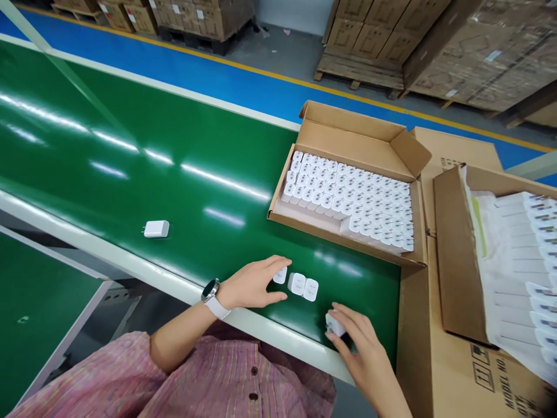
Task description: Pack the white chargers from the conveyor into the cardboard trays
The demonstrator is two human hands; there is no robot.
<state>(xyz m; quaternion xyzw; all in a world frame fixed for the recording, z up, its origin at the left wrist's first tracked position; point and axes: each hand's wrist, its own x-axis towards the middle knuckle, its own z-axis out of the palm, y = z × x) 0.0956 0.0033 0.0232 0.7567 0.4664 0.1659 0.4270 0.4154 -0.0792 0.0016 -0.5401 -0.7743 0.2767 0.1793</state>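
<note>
My left hand [256, 283], with a watch [210, 290] on its wrist, is over the green belt. Its fingertips touch a white charger plug [279, 275], while the thumb stays apart from it. Just to the right, two white charger plugs [304, 287] stand side by side on end. Held between the thumb and fingers of my right hand [363, 342] is another charger plug [335, 323], its metal prongs pointing left. Beyond the hands, an open cardboard tray [304, 216] carries rows of upright charger plugs [348, 191], with a gap along its near left side.
One charger plug [156, 229] lies on its side on the green conveyor belt [209, 186], far left. To the right, a second open box [456, 255] of chargers rests on large cartons [461, 366]. Stacked boxes on pallets [369, 35] stand behind the blue floor strip.
</note>
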